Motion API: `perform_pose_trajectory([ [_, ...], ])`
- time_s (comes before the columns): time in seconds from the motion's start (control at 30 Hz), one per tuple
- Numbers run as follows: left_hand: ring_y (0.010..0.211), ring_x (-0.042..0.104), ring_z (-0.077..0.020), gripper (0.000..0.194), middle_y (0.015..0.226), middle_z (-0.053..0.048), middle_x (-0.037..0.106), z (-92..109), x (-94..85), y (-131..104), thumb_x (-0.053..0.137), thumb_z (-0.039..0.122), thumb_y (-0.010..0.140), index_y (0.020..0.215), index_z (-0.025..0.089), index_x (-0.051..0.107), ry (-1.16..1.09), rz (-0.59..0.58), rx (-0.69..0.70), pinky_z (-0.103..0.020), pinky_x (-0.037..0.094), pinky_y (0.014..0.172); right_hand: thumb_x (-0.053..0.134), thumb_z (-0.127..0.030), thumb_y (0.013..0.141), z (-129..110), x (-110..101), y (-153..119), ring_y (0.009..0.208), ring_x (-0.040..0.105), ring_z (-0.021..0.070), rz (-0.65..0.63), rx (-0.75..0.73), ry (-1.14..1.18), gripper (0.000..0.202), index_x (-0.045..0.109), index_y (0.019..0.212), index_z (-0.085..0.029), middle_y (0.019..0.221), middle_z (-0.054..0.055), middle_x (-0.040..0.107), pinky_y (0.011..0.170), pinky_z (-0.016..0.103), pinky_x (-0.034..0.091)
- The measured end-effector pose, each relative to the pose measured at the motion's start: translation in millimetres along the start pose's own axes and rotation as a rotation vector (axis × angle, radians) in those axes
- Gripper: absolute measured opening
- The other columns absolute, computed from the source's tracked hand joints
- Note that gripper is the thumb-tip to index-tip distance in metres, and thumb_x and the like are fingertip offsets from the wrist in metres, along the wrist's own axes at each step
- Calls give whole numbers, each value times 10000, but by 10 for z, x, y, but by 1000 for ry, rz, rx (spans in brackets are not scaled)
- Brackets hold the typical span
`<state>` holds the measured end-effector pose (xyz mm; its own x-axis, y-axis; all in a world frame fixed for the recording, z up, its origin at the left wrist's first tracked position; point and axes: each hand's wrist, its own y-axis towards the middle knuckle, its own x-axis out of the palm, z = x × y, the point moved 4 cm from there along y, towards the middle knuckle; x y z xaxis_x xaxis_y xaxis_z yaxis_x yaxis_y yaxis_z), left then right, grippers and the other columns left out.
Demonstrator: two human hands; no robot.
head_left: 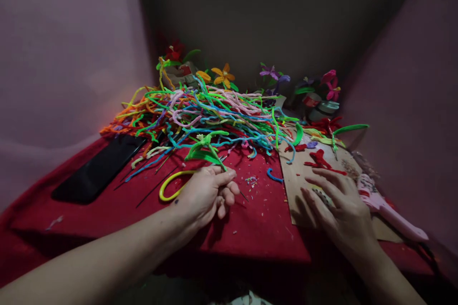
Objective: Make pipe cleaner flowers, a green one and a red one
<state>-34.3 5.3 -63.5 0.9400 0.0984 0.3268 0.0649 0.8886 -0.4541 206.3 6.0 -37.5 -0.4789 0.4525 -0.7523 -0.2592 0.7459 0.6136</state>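
My left hand [211, 195] is closed on a green pipe-cleaner stem [215, 156], whose leaves and pale tip point up and away; a thin dark end pokes out below the fingers. Beside that wrist lies a yellow ring-shaped handle [171, 188]. Over a tan board [294, 200] at the right, my right hand [338, 200] has its fingers spread and holds nothing. A small round dotted object [322, 196] shows between its thumb and fingers. Just beyond the fingertips sits a red fuzzy piece [318, 158].
A large heap of coloured pipe cleaners [229, 114] spans the red table [257, 228]. At left lies a black phone [98, 169]. A pink glue gun [390, 212] rests at right. Behind the heap stand an orange flower [223, 75] and other fuzzy flowers. A blue scrap [275, 176] lies mid-table.
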Motion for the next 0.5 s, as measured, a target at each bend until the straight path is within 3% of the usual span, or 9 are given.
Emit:
perform_pose_trajectory([
  [0.1, 265, 365, -43, 222, 455, 33, 536, 80, 69, -123, 579, 292, 765, 608, 145, 521, 125, -38, 123, -144, 240, 233, 536, -301, 826, -344, -14, 138, 950, 576, 211, -166, 7, 262, 179, 638, 935, -203, 999, 81, 619, 840, 357, 456],
  [0.2, 297, 324, -23, 272, 413, 66, 444, 221, 169, -193, 616, 296, 730, 540, 143, 495, 281, -66, 274, -145, 208, 288, 577, -303, 802, -637, 148, 279, 943, 596, 182, -423, 147, 578, 372, 544, 1165, -233, 1047, 56, 632, 822, 314, 481],
  [0.27, 344, 348, -25, 257, 421, 69, 420, 306, 241, -187, 636, 253, 699, 516, 139, 496, 341, -106, 348, -151, 241, 336, 575, -273, 797, -792, 279, 388, 990, 587, 176, -490, 197, 836, 455, 479, 1241, -248, 1110, 49, 617, 848, 313, 474],
  [0.4, 444, 461, -74, 142, 479, 44, 495, 439, 330, -121, 586, 214, 719, 596, 145, 570, 407, -219, 502, -189, 357, 446, 525, -163, 775, -969, 493, 596, 654, 624, 124, -548, 258, 1219, 325, 581, 1094, -176, 790, 16, 672, 614, 246, 500],
  [0.5, 479, 485, -90, 81, 521, 44, 518, 564, 278, -94, 631, 216, 692, 672, 156, 581, 454, -120, 620, -199, 381, 469, 534, -138, 750, -1000, 543, 707, 509, 575, 91, -501, 314, 1357, 267, 613, 1003, -173, 656, -21, 640, 518, 214, 472],
])
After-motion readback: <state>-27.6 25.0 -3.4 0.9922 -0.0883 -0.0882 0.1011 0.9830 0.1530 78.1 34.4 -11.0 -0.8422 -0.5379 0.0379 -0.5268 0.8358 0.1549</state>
